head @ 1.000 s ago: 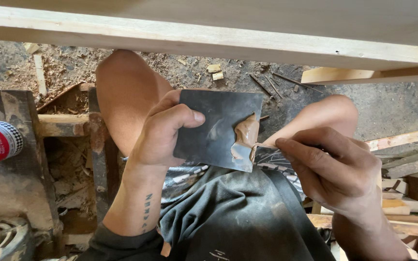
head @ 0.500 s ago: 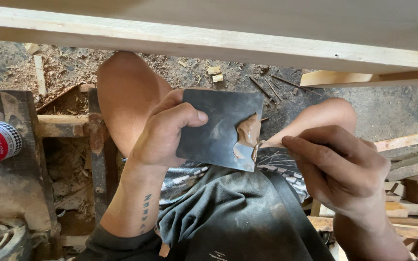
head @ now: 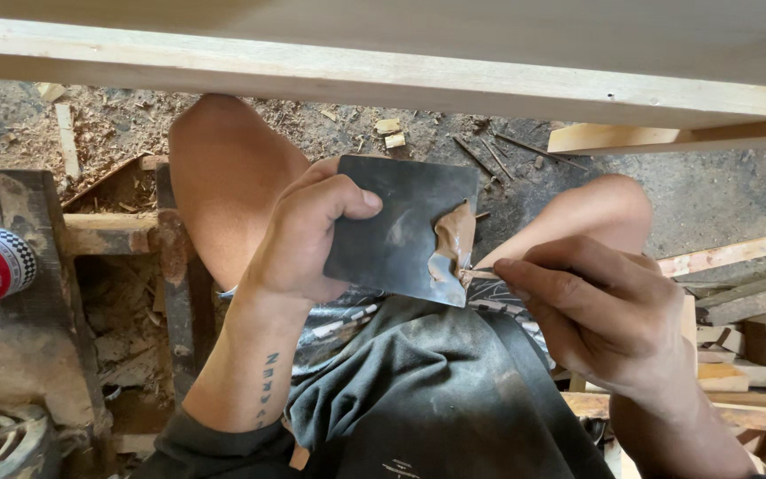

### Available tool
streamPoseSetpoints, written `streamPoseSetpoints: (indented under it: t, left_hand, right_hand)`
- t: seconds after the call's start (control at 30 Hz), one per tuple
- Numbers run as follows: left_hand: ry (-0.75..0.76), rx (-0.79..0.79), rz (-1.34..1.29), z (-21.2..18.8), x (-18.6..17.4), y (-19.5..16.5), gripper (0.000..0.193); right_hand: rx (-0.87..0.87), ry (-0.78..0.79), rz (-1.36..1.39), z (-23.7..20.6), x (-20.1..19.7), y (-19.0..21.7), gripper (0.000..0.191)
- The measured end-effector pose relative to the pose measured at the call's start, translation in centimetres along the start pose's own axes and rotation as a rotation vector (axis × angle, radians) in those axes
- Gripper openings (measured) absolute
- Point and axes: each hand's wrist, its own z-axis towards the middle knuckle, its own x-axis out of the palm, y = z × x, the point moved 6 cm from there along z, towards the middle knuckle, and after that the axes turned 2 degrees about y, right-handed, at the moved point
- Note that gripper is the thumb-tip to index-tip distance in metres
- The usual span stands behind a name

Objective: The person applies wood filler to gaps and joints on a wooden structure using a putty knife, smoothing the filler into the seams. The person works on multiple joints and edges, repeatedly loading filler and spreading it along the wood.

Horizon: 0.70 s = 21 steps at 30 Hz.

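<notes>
Metal sheet [head: 401,226] being pinched by left hand [head: 299,235]; right hand [head: 596,310] gripping thin stick [head: 480,273], mostly hiding it, touching brown paste [head: 454,239] at sheet's right edge.

A dark, flat metal plate [head: 401,231] is held tilted above the lap, brown putty [head: 452,244] smeared along its right edge. A thin stick [head: 480,273] touches that putty.
</notes>
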Motion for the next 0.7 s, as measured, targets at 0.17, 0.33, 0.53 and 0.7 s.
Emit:
streamPoseSetpoints:
  t: [0.17,0.33,0.53,0.7]
  left_hand:
    - [-0.049,-0.008,0.005,0.1,-0.9,0.4,0.024]
    - [-0.046,-0.006,-0.042,0.3,-1.6,0.7,0.027]
    - [-0.215,-0.033,-0.034,0.2,-2.2,0.8,0.044]
    - [-0.086,0.067,0.084,0.5,-2.1,0.7,0.049]
  right_hand:
    - [0.033,0.018,0.003,-0.3,0.2,-0.2,0.027]
    - [0.036,0.049,0.118,-0.4,0.3,-0.6,0.027]
    - [0.076,0.099,0.521,-0.5,-2.1,-2.0,0.030]
    - [0.257,-0.252,0.582,-1.3,-6.0,-3.0,0.026]
